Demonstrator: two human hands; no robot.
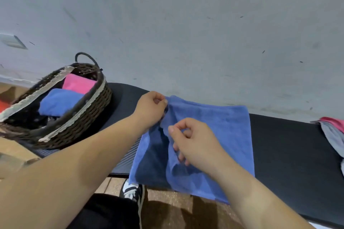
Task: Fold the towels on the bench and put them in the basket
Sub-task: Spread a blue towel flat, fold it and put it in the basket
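while pinched in two places: towel mid-fold

where spread across the middle of the bench [279, 135], straight ahead and under both hands: the towel [223, 122], blue, roughly square, with no clear long axis. flat and smooth over the right half. rucked and lifted along the left, with a darker, shadowed fold beneath. hanging off the front of the bench at the near edge.

next in size, the basket [89, 117], dark wicker with pale trim, standing on the bench's left end, well apart from the towel and on the left hand's side. inside it, a folded blue towel [57, 101] and a pink one [78, 82]. at the far right of the bench, a pile [333, 132] of grey and pink cloth, partly out of view, probably waiting to be folded.

left hand [149, 109]: fingers curled, thumb and forefinger pinching the towel's far left corner. right hand [195, 141]: nearer, above the towel's left-middle, thumb and forefinger nipping the raised left edge, other fingers curled down against the cloth.

judging by that grip, likely to turn on carrying the left edge rightward over the flat half. then leftward to the basket, an easier reach for the left hand.
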